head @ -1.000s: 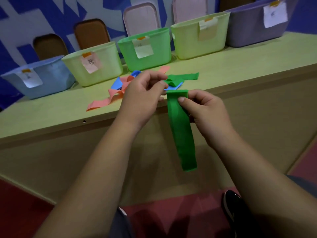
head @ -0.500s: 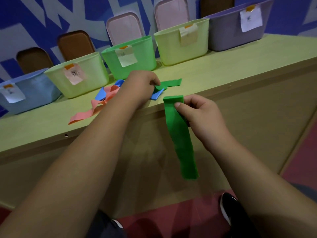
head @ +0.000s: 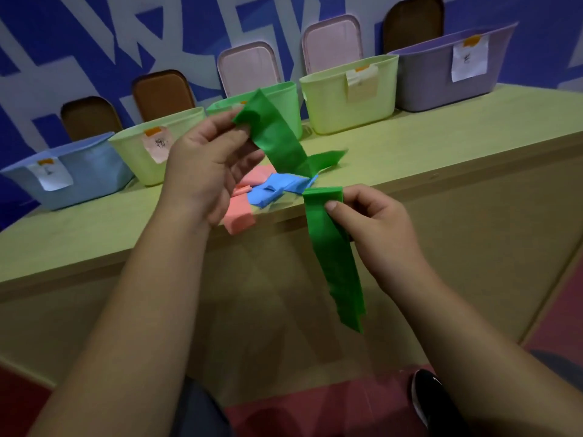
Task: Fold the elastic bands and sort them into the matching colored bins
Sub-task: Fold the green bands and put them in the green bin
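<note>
Where the left hand [head: 208, 165] was: raised over the table [head: 441, 146], thumb and fingers pinching the upper end of a loose green band [head: 277, 137].
Loose green band: sloped from that pinch down to the tabletop, its far end lying flat on the wood near the foot of the green bin [head: 291, 102]; its raised part covered much of that bin's front.
Right hand [head: 375, 222]: held out past the table's front edge, thumb pressed on the near face of a folded green band [head: 331, 247], fingers curled behind it.
Folded green band: gripped just below its top fold, the layers hanging down before the table's front panel, lower ends uneven and free.
Blue band [head: 274, 190]: crumpled on the tabletop near the edge, just beside the loose green band's lower stretch.
Pink band [head: 239, 216]: left of the blue one and touching it, partly hidden by the left hand, one end at the table edge.
Bins: five in a row along the back of the table. These were a blue bin [head: 79, 175], a pale green bin [head: 132, 152], the green bin, a second pale green bin [head: 334, 105] and a purple bin [head: 426, 86].
Paper labels [head: 470, 59]: one showed on the front of each bin except the green one.
Lids: brown lids [head: 162, 93] and pink lids [head: 249, 67] leaned on the blue-and-white wall [head: 94, 33] behind the bins.
Floor: a dark shoe [head: 432, 402] showed below the right forearm.
</note>
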A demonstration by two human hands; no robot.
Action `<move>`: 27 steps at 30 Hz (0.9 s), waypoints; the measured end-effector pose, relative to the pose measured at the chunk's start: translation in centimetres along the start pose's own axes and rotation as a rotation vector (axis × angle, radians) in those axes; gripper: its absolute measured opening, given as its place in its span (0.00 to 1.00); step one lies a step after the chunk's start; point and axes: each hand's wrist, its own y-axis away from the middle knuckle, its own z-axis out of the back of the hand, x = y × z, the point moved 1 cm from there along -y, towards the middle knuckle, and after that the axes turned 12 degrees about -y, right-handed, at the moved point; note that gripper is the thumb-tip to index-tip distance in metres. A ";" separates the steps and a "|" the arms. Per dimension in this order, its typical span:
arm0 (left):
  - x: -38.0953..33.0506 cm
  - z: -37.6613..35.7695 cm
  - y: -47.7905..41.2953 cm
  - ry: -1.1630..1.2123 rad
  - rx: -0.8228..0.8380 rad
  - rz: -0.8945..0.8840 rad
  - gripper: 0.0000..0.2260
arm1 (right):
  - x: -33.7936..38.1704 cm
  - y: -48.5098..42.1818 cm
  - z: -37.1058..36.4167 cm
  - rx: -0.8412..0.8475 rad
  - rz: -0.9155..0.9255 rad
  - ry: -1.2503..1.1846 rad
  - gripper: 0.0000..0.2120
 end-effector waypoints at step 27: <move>14.9 11.5 16.9 0.022 0.016 0.515 0.09 | -6.2 5.2 -5.5 0.470 -0.567 -0.002 0.04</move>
